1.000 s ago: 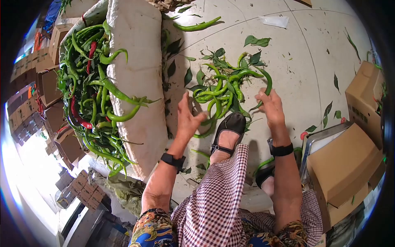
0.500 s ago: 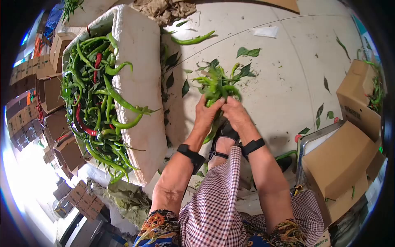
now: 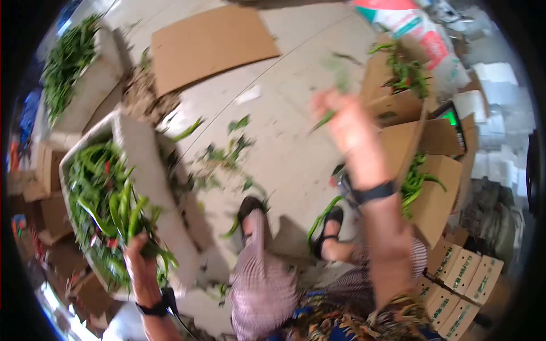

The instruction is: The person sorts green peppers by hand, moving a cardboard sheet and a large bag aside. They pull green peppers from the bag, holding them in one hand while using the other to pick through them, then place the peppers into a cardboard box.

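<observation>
Low on the left, my left hand [image 3: 140,262] is closed around a bunch of green chili peppers [image 3: 126,213], over the side of a white foam box [image 3: 149,156]. Inside that box lie more green chilies [image 3: 91,170] with a few red ones. My right hand [image 3: 347,119], raised on the right over the floor near a cardboard box, is smeared by motion. A slim green piece [image 3: 323,121] shows beside its fingers, and a blurred green patch [image 3: 340,74] is just beyond them. I cannot tell whether the right hand grips anything.
Leaves [image 3: 227,154] are scattered on the floor before my feet. Green peppers [image 3: 325,217] lie by my shoe. On the right stand open cardboard boxes [image 3: 392,108] with chilies and stacked cartons [image 3: 460,273]. A flat cardboard sheet [image 3: 216,45] lies at the back.
My hands have parted from the bunch held between them. The left moved to the foam box with chilies; the right swung up and right. The view has shifted.
</observation>
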A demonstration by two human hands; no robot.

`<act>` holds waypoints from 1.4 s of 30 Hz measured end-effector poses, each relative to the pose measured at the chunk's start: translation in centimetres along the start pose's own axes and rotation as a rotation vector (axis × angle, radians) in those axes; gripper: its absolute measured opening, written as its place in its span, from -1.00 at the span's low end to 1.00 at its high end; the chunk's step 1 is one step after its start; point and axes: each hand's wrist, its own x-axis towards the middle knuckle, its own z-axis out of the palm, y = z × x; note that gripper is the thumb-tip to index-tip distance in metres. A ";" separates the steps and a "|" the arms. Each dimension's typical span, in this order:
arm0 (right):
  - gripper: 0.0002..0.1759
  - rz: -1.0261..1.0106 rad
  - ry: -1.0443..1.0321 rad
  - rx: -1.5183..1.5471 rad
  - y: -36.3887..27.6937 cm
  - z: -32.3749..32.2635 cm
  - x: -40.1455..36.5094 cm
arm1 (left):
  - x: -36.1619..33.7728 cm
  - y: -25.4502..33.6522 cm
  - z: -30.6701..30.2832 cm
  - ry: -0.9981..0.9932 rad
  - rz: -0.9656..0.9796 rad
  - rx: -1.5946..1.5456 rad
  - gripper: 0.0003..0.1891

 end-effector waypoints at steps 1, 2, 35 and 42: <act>-0.75 -0.154 -0.102 -0.078 -1.7 -3.2 1.5 | -0.5 1.8 -1.8 0.003 0.041 0.055 -0.50; -0.73 0.156 -0.048 -0.089 -3.3 -9.6 3.6 | -0.8 3.6 -4.0 0.012 0.080 0.111 -0.50; -0.78 0.857 -0.409 0.195 -7.7 -0.3 -20.7 | 11.4 -5.8 11.9 -0.384 0.262 0.922 -0.65; -0.77 0.899 -0.324 0.370 -6.8 -3.2 -16.1 | 14.8 -7.9 17.9 -0.513 -0.256 0.926 -0.59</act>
